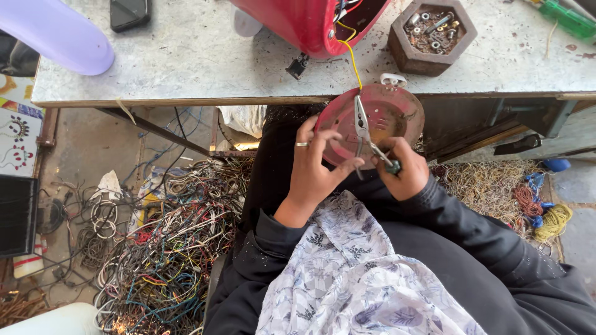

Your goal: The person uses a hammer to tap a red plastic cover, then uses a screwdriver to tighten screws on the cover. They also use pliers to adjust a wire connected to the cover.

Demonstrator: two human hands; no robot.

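Over lap: two hands, one pliers, one disc.

Head cam, steep down, close.

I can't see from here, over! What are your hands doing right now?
Left hand steadies round red plate. Right hand grips pliers, tips at yellow wire. Wire runs to red housing on table.

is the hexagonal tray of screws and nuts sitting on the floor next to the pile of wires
No, the hexagonal tray sits on the grey tabletop, above the red disc that the person's hands hold.
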